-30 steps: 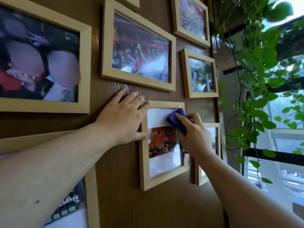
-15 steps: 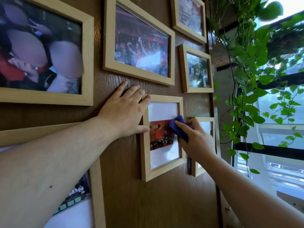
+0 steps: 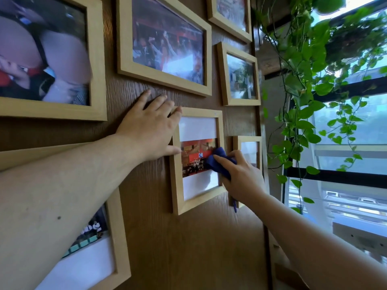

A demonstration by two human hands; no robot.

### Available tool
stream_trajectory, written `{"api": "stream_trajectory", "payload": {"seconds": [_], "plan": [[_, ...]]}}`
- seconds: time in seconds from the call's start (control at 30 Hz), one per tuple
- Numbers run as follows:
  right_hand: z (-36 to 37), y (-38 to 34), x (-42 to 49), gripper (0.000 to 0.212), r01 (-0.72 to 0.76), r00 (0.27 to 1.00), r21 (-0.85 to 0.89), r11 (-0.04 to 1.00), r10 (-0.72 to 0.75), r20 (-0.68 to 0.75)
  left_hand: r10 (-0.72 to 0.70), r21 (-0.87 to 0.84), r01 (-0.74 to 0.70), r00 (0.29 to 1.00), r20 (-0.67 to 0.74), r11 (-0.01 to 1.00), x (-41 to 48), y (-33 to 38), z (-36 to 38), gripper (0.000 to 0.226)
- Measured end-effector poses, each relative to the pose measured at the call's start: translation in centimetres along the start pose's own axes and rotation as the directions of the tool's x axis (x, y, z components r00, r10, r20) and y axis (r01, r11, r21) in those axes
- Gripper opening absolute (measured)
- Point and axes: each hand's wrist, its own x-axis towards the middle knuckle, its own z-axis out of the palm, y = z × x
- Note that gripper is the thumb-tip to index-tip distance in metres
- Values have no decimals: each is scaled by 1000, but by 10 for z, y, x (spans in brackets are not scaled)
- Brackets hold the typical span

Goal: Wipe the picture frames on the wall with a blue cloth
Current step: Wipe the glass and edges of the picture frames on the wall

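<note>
Several light wooden picture frames hang on a brown wood-grain wall (image 3: 159, 237). In the middle hangs a small upright frame (image 3: 178, 191) holding a red photo between white bands. My right hand (image 3: 240, 176) presses a bunched blue cloth (image 3: 217, 162) against the glass, at the photo's right side. A strip of the cloth hangs below that hand. My left hand (image 3: 150, 130) lies flat on the wall with spread fingers, its thumb and little finger touching the frame's left edge.
A wide frame (image 3: 163, 80) hangs above the small one, a big frame (image 3: 98, 76) to the left, a narrow frame (image 3: 236, 143) behind my right hand. Trailing green vines (image 3: 303, 97) hang at the right, in front of a bright window (image 3: 356, 143).
My right hand has slid the blue cloth down the glass, from the top white band to the photo's lower right. The left hand stays planted on the wall.
</note>
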Motion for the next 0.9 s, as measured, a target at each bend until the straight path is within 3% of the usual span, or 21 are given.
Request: {"api": "stream_trajectory", "payload": {"seconds": [0.13,0.27,0.57,0.9], "plan": [[-5,-25,-17,57,161,984,106,981,-168,61,-5,13,5,1000,0,1000,0,1,0,99],[-9,-51,-32,59,311,941,73,948,-318,117,-14,17,14,1000,10,1000,1,3,-1,100],[6,-4,-37,49,6,988,-65,998,4,152,-28,11,28,999,28,1000,0,4,-2,99],[-10,-67,-57,53,191,955,135,972,-216,202,-46,8,46,999,18,999,0,5,1,98]]}}
